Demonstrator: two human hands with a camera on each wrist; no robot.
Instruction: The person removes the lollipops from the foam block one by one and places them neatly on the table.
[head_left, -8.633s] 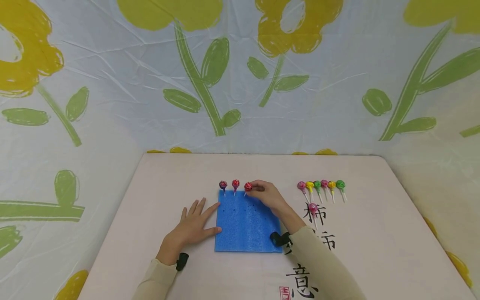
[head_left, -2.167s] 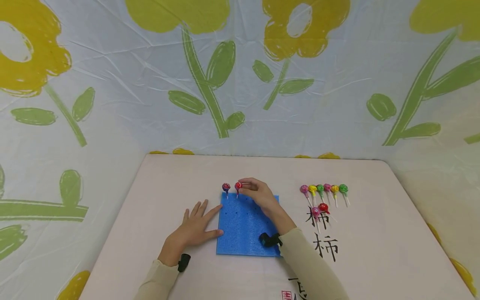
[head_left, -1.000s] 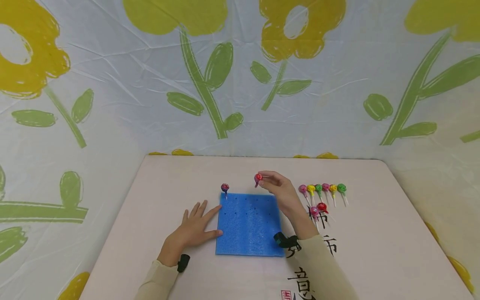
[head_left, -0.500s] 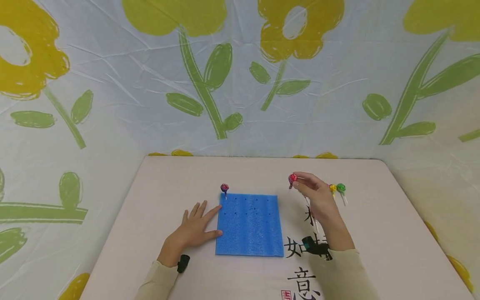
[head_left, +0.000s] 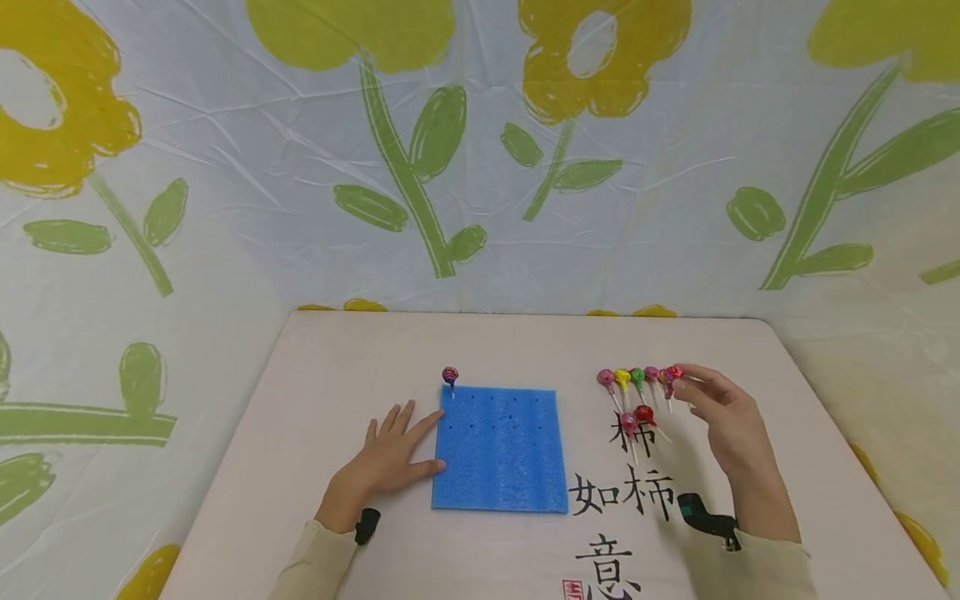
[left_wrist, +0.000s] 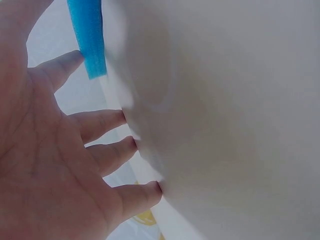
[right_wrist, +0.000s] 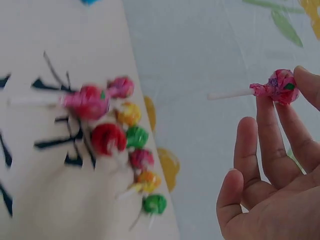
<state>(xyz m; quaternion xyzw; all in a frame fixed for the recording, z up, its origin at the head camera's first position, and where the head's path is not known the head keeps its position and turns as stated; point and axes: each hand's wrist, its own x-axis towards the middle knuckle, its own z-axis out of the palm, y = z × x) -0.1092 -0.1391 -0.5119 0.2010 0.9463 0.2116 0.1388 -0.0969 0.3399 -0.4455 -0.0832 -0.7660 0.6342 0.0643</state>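
My right hand [head_left: 731, 425] pinches a red-and-pink wrapped lollipop [right_wrist: 284, 86] by its head, its white stick sticking out free. It hovers at the right end of a row of lollipops on the table, partly covering the ones there. On the left, my left hand [head_left: 386, 458] lies with spread, straight fingers, thumb and forefinger touching the left edge of a blue foam board [head_left: 498, 458] dotted with small holes. One dark red-and-purple lollipop [head_left: 450, 374] stands upright at the board's far left corner.
The row holds pink, yellow [head_left: 622, 377] and green [head_left: 637, 376] lollipops. Nearer lie a pink lollipop [head_left: 628, 422] and a red lollipop [head_left: 644, 414], over black characters printed on the pale table [head_left: 360, 358]. A flowered cloth [head_left: 292, 225] hangs behind the table.
Three lollipops stood along the board's far edge earlier; one stands now. A red one lies beside the pink one. My right hand has carried another rightward; my left hand stays.
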